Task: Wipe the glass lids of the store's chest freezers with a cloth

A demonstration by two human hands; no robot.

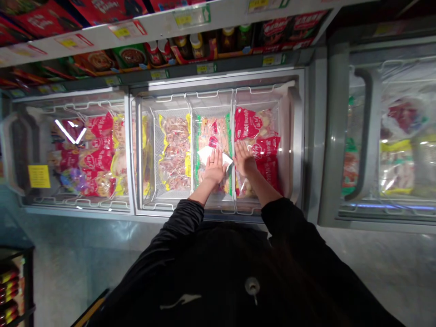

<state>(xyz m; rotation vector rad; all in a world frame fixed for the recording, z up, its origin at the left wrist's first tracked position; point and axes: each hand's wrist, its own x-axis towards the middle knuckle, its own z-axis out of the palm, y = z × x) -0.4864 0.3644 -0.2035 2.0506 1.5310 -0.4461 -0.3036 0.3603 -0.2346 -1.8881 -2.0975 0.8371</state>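
I look down into an open chest freezer [299, 136] with wire baskets of frozen food bags. My left hand [214, 167] lies flat, fingers together, on a white packet [208, 154] atop the green-edged bags [213, 131] in the middle basket. My right hand [244, 160] rests with fingers spread on a red and clear bag [264, 147] in the right basket. A yellow-edged bag [174, 152] fills the basket to the left of my hands. Black sleeves cover both my arms.
A closed glass lid [73, 150] covers the left freezer section with red and yellow bags under it. Another freezer [384, 136] with a grey handle stands to the right. Shelves [190, 45] of jars and boxes run above. A small rack [13, 286] stands at lower left.
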